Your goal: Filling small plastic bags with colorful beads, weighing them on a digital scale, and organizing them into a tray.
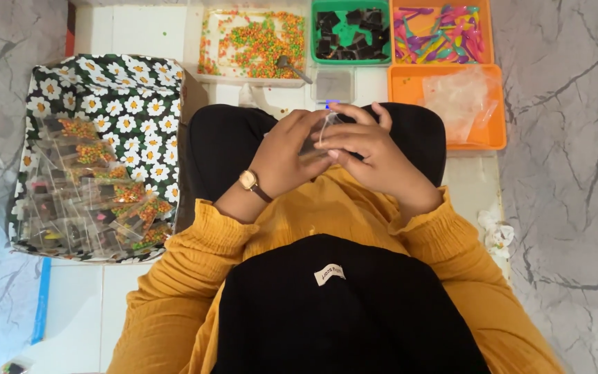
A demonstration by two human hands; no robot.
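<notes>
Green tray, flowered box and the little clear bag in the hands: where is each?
green tray (pixel 336 58): head view, bare green floor.
flowered box (pixel 133 111): head view, daisy-print inner wall.
clear bag (pixel 321 128): head view, top edge between both hands.

I sit on a floor of grey marble slabs (pixel 569 208) veined with dark lines, which spreads to my left and right. Beneath me and ahead runs a strip of plain white tiles (pixel 133 31). A blue strip (pixel 41 298) lies along its left edge. The light is even and soft.

small clear plastic bag (pixel 321 131) | transparent, crumpled | pinched between both hands' fingers (pixel 354 138) | above lap
</notes>
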